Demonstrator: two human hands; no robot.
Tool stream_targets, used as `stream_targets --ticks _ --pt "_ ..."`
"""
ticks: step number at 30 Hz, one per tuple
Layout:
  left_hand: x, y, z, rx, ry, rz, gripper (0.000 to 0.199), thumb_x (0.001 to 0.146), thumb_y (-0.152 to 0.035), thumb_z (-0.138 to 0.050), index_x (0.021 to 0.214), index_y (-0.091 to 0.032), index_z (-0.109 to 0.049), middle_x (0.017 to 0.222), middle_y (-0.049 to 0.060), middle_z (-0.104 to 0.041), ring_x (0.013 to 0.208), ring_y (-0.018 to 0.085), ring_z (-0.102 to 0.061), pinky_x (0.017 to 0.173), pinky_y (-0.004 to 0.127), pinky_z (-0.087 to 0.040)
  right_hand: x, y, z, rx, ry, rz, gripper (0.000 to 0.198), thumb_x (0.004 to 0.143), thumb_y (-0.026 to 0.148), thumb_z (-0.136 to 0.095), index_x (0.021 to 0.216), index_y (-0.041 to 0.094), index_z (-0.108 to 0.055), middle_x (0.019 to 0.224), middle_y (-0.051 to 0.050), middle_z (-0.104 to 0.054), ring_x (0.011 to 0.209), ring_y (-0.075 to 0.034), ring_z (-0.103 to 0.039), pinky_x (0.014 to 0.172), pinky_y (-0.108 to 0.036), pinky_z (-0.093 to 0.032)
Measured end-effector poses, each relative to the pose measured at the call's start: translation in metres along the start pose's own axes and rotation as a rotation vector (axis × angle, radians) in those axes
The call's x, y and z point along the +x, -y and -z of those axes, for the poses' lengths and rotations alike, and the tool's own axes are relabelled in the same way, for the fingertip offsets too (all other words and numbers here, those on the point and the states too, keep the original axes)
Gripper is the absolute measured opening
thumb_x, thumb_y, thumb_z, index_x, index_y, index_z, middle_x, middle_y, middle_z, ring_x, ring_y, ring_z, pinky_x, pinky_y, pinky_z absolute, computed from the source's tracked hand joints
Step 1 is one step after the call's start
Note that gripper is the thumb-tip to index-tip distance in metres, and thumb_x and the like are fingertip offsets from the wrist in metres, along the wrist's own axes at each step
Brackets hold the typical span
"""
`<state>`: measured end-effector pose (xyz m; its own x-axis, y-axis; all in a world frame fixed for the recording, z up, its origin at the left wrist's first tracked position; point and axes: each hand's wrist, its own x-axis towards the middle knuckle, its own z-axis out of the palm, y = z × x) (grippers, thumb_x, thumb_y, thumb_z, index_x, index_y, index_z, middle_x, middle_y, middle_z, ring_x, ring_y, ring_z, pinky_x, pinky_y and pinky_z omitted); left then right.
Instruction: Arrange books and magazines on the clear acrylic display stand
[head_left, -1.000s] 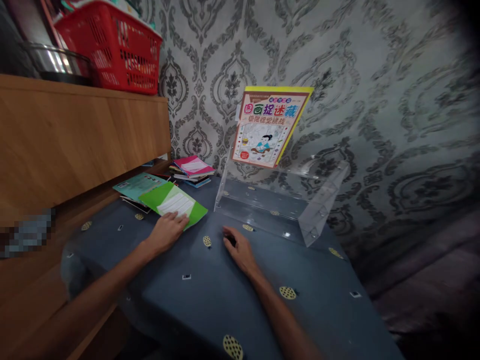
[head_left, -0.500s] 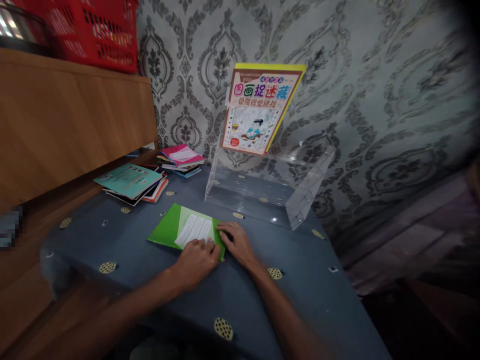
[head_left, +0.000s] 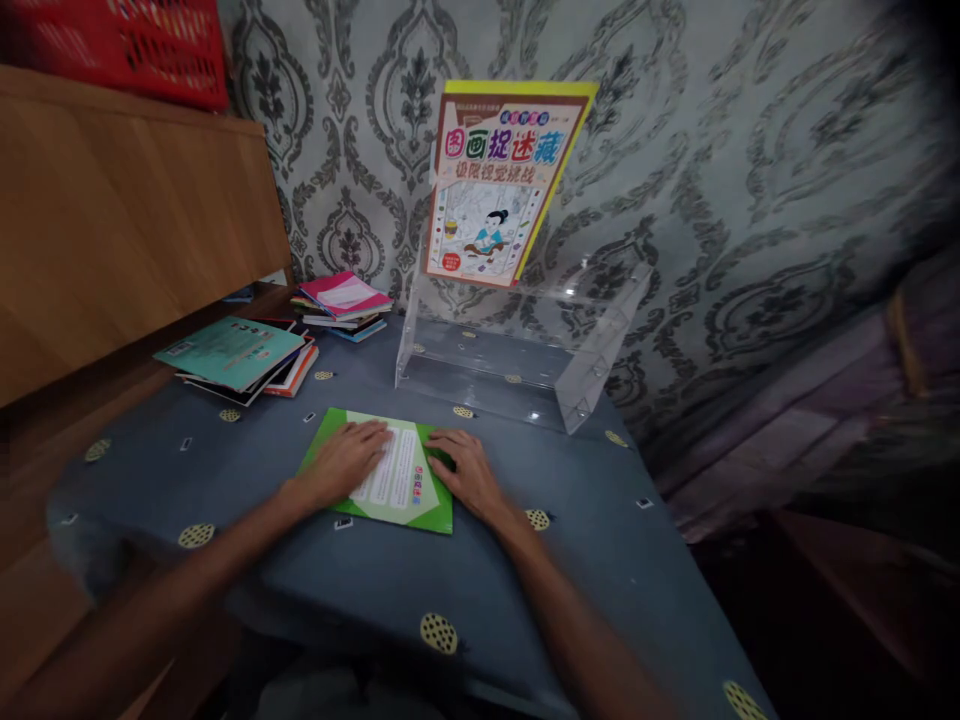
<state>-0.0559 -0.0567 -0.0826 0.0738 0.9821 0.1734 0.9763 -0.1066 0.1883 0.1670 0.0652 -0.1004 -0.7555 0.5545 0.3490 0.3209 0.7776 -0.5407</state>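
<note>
My left hand lies open, fingers outstretched, across the cover of a green book lying flat on the blue tablecloth before me, while my right hand touches its right edge, fingers bent, though I cannot tell whether they grip. Beyond, a clear stand bears a yellow-edged book, with a teal-topped pile and pink-topped pile to its left.

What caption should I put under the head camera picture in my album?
Left hand and right hand touching a green book, with a clear stand behind it on the blue tablecloth.
</note>
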Motion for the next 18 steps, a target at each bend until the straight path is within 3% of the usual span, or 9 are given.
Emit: stream_targets --ticks 6,10,14,18 --pt "0.004 0.045 0.01 -0.04 -0.036 0.2 0.046 0.101 -0.032 -0.034 0.134 -0.017 -0.061 0.143 0.009 -0.06 0.136 0.024 -0.052 0.116 0.043 -0.038 0.001 0.011 0.005 -0.085 0.025 0.027 0.024 0.092 0.018 -0.058 0.112 0.023 -0.071 0.121 -0.01 -0.07 0.117 -0.027 -0.06 0.106 -0.05 -0.038" --pt "0.003 0.049 0.009 -0.053 -0.045 0.231 0.048 0.099 -0.031 -0.032 0.134 -0.014 -0.061 0.146 0.009 -0.058 0.138 0.024 -0.051 0.118 0.042 -0.037 0.007 0.036 -0.007 -0.195 0.111 0.105 0.024 0.093 0.02 -0.059 0.115 0.02 -0.069 0.126 -0.013 -0.067 0.122 -0.029 -0.058 0.113 -0.054 -0.032" --pt "0.003 0.049 0.005 -0.049 -0.065 0.222 0.048 0.099 -0.029 -0.033 0.134 -0.015 -0.062 0.144 0.009 -0.059 0.136 0.024 -0.052 0.118 0.042 -0.036 0.017 0.058 -0.032 -0.12 0.191 0.212 0.036 0.096 0.027 -0.06 0.131 0.021 -0.06 0.141 -0.014 -0.059 0.137 -0.028 -0.048 0.117 -0.052 -0.03" --pt "0.003 0.05 0.005 -0.05 -0.067 0.214 0.048 0.099 -0.03 -0.032 0.133 -0.014 -0.062 0.144 0.01 -0.059 0.136 0.024 -0.053 0.118 0.042 -0.037 0.022 0.056 -0.041 -0.115 0.18 0.156 0.045 0.099 0.034 -0.055 0.142 0.022 -0.052 0.149 -0.014 -0.053 0.143 -0.027 -0.041 0.12 -0.053 -0.025"
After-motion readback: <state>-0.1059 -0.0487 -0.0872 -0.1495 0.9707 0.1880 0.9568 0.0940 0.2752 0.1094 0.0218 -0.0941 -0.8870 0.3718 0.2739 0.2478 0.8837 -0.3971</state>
